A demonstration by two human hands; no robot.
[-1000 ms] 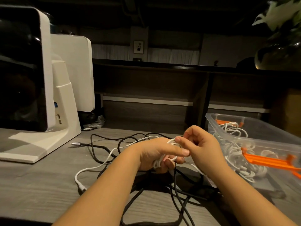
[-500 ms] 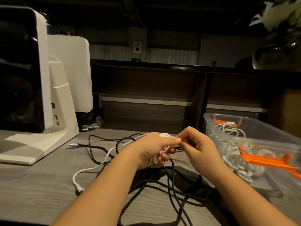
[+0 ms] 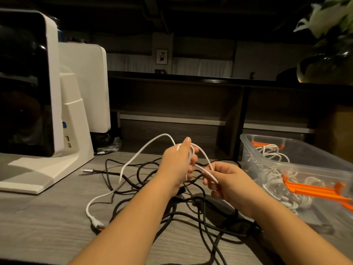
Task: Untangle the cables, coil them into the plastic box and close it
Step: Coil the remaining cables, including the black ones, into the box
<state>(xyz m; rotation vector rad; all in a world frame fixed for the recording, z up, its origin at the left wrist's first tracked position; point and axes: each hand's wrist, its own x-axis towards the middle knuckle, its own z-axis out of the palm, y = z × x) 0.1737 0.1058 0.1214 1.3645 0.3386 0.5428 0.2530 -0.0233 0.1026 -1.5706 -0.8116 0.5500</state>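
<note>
Hands wind a white cable (image 3: 133,159) above a grey wood-grain desk (image 3: 38,226) in a dim room.
The left hand (image 3: 178,165) grips its coils, the right hand (image 3: 227,183) pinches a strand; black cables (image 3: 200,217) sprawl beside the open plastic box (image 3: 298,159).

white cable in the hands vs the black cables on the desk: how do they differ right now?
The white cable is lifted, looped around the left hand and pinched by the right hand; the black cables lie loose on the desk, held by neither hand. The white one is partly coiled; the black ones are a tangled heap. Both are outside the plastic box.
</note>
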